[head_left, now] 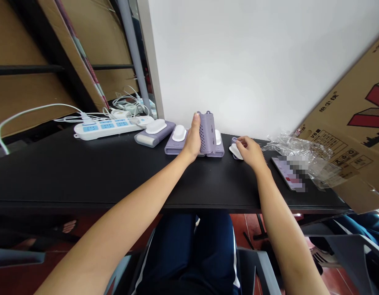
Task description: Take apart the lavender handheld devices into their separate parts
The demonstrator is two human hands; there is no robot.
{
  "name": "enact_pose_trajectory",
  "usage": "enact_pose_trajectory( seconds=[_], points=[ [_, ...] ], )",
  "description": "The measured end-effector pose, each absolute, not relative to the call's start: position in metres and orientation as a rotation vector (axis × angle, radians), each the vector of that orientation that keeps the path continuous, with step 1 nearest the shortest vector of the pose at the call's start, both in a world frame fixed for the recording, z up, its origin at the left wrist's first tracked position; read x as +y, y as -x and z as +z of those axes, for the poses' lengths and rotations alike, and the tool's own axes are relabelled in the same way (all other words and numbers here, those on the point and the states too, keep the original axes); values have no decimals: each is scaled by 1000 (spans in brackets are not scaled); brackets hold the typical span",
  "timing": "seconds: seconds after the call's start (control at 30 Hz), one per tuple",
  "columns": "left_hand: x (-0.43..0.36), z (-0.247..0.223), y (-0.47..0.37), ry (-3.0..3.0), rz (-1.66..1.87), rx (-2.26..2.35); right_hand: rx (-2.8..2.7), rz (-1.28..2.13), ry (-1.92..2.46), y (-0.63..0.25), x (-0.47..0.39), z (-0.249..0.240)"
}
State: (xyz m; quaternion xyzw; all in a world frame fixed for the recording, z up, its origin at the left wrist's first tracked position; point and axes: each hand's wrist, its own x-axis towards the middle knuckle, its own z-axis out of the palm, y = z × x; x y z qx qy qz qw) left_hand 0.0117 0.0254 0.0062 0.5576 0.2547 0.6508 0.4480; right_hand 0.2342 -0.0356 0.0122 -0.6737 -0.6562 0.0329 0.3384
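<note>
My left hand point(192, 139) grips a purple perforated case point(207, 131) held upright on the black table point(94, 172), at the far edge by the white wall. My right hand point(249, 150) rests to its right, fingers on a small white oval piece point(235, 151). Two more purple cases with white oval pieces on top, one point(153, 134) further left and one point(176, 141) beside my left hand, lie flat on the table. Another lies partly hidden behind the upright case.
A white and blue power strip point(106, 128) with tangled white cables lies at the far left. A phone point(288, 174) and crumpled clear plastic wrap point(303, 153) sit at the right, under a leaning cardboard box point(355, 135). Shelving with cardboard stands at left.
</note>
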Motion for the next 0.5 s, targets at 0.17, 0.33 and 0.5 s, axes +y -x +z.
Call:
enact_pose_trajectory(
  seconds=[0.17,0.33,0.5],
  points=[
    [22,-1,-20,-1357,1563,641,-1817,366,1362,-206,-40,6],
    [14,-7,-24,-1471,1550,637,-1927,478,1227,-189,-45,2],
    [16,-6,-23,-1532,1437,621,-1635,498,1284,-195,-37,2]
  ],
)
